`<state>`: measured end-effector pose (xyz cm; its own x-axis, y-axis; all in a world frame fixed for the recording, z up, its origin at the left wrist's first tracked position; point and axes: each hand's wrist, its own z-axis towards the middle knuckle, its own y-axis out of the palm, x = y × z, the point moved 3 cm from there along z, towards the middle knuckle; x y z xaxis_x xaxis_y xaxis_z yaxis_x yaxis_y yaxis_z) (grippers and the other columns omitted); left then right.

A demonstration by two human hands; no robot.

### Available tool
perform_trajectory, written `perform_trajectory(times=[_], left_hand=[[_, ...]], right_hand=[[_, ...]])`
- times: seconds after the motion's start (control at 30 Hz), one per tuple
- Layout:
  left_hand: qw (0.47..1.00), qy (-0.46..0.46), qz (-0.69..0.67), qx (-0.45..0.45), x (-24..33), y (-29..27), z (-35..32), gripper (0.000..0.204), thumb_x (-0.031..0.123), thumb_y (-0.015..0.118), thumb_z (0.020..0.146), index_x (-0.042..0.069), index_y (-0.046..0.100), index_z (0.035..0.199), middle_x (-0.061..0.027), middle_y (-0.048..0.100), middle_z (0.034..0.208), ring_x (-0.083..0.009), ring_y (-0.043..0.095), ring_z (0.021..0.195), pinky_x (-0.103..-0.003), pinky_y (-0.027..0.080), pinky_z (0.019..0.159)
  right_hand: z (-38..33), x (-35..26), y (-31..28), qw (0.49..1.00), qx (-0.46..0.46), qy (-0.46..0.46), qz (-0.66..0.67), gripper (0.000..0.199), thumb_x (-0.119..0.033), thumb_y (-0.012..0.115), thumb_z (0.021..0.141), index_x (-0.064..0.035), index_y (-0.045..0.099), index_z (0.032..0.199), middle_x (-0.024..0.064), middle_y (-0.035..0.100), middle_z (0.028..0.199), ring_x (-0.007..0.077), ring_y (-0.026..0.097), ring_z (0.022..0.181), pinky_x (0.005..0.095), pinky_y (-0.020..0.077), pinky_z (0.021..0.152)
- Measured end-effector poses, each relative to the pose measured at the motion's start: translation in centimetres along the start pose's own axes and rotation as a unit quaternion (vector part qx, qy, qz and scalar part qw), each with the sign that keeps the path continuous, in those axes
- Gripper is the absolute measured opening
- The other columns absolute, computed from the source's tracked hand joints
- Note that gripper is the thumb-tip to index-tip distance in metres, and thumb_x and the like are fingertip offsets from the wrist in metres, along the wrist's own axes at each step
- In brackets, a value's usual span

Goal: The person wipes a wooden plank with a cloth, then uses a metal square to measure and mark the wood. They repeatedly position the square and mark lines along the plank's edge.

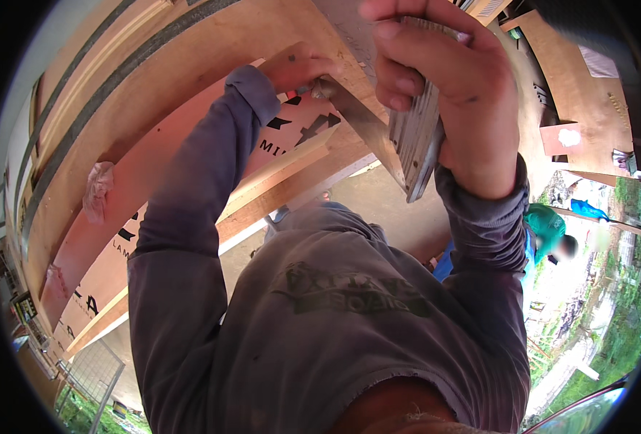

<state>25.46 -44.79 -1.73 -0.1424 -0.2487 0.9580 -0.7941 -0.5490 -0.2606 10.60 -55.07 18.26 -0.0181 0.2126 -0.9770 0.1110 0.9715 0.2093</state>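
Raised at the upper right, my right hand [465, 87] is closed around the grey, grooved handle [416, 137] of what looks like a handsaw. Its broad metal blade [367, 123] slants from the handle's lower end up and left, over the edge of the wood. At the blade's far end is my left hand [298, 69], its fingers bent and pressed together by a small pale thing [322, 89]; what they grip is unclear. Beneath that hand lies a long reddish panel with printed paper [291, 119] along it. Light wooden strips [277, 173] run along its near side.
Crumpled clear plastic [99, 189] clings to the panel at left. Dark curved strips [110, 87] lie across the wide brown board beyond. At right, a person in green [545, 228] bends down outdoors, and a brown worktop [574, 87] stands at the upper right. A wire mesh [96, 372] is at lower left.
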Motion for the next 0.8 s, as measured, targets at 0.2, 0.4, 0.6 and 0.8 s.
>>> perform_trajectory(times=[0.2, 0.4, 0.6, 0.8], left_hand=[[0.997, 0.043, -0.067, 0.017, -1.5, 0.3, 0.5, 0.037, 0.036, 0.064, 0.089, 0.0, 0.071, 0.081, -0.0038, 0.063, 0.071, -0.0137, 0.056, 0.063, -0.03, 0.047, 0.062], [0.998, 0.054, 0.029, -0.024, -2.8, -0.7, 0.6, 0.037, 0.036, 0.061, 0.09, 0.0, 0.07, 0.085, -0.0081, 0.06, 0.069, -0.0164, 0.058, 0.064, -0.035, 0.048, 0.065], [0.995, 0.006, 0.097, 0.037, -0.1, -0.8, -0.3, 0.042, 0.039, 0.057, 0.092, 0.0, 0.07, 0.089, -0.0147, 0.062, 0.07, -0.0234, 0.061, 0.067, -0.04, 0.048, 0.068], [0.99, 0.101, 0.092, -0.013, -0.5, -0.8, 0.1, 0.043, 0.04, 0.056, 0.093, -0.001, 0.07, 0.094, -0.0177, 0.066, 0.074, -0.0265, 0.064, 0.069, -0.039, 0.049, 0.069]], right_hand=[[-0.4, 1.2, 2.3, 0.978, 0.066, -0.03, -0.195, 0.013, 0.004, 0.062, 0.093, 0.0001, 0.067, 0.103, 0.0003, 0.062, 0.075, 0.0055, 0.057, 0.069, 0.0221, 0.0431, 0.059], [0.2, 3.2, 0.6, 0.979, -0.059, -0.043, -0.191, 0.018, -0.002, 0.057, 0.094, 0.0027, 0.064, 0.109, 0.0007, 0.054, 0.07, 0.0072, 0.045, 0.058, 0.0237, 0.0351, 0.055], [0.5, 1.7, 0.4, 0.994, -0.007, -0.023, -0.104, 0.017, -0.001, 0.056, 0.094, 0.0047, 0.064, 0.108, -0.0002, 0.054, 0.068, 0.0063, 0.046, 0.06, 0.0232, 0.0359, 0.056], [0.6, 1.9, 1.0, 0.978, -0.04, -0.047, -0.201, 0.016, -0.002, 0.057, 0.095, 0.0048, 0.064, 0.107, -0.0003, 0.054, 0.069, 0.0056, 0.044, 0.059, 0.0221, 0.035, 0.056]])
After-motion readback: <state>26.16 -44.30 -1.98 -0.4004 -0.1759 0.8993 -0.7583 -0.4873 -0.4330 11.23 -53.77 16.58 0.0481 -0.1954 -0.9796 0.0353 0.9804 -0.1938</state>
